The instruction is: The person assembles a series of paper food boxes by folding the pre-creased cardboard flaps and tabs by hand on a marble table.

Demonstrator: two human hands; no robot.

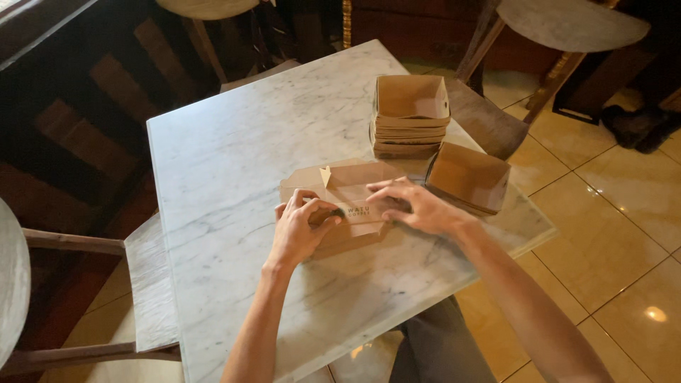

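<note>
A flat, partly folded brown cardboard box blank (345, 191) lies at the middle of the white marble worktop (213, 163), toward its near edge. The left hand (299, 228) pinches the blank's near flap at the left, and the right hand (413, 206) presses the same flap with curled fingers at the right. A stack of nested brown cardboard trays (410, 117) stands beyond the blank at far right, with a single brown cardboard tray (468, 177) just beside it at the worktop's right edge.

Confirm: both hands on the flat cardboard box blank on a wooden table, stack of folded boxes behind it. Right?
Not quite: the table is white marble, not wood. The head view shows the left hand and right hand on the cardboard box blank, with the stack of folded boxes behind it.
</note>
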